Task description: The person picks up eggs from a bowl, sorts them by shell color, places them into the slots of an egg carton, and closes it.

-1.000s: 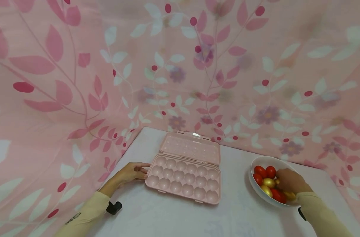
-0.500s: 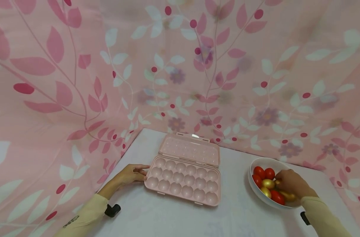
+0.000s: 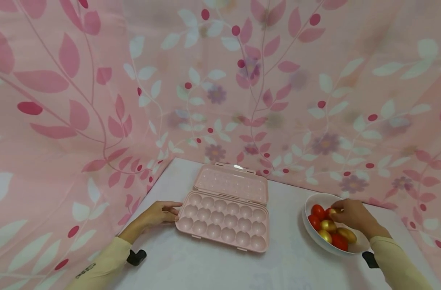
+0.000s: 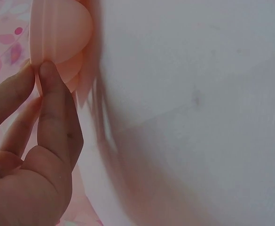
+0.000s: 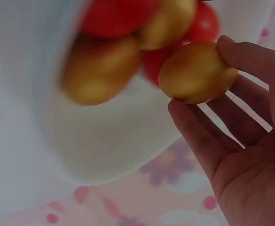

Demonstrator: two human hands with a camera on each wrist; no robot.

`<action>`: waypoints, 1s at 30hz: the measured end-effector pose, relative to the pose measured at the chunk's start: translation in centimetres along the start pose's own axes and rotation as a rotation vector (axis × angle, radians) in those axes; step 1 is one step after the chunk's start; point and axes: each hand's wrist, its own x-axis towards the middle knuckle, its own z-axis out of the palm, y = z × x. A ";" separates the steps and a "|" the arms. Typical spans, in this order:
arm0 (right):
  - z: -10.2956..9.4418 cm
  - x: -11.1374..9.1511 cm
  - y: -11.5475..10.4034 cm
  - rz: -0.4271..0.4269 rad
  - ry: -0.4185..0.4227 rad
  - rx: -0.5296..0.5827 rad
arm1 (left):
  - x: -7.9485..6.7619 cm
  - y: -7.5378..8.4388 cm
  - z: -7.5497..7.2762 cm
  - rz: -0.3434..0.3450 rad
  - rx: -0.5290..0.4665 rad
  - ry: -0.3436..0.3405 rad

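R hand (image 3: 354, 215) pinching gold egg (image 5: 193, 73), thumb + fingertips, over bowl (image 3: 323, 199) nr desk's (image 3: 278, 262) far R corner. Can't tell if held egg touches red one behind it, R wrist view blurry. Other eggs (image 3: 339, 242), red + gold, heaped in bowl. L hand (image 3: 157, 213) clamped on rim of pink tray (image 3: 222, 219) at its L end, thumb vs fingers. Tray's cups bare, lid (image 3: 231, 183) folded back twd desk's far edge.
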 end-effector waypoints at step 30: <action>5.6 8.5 -20.4 -0.399 0.260 0.457 | -0.5 0.1 0.2 0.050 0.108 0.018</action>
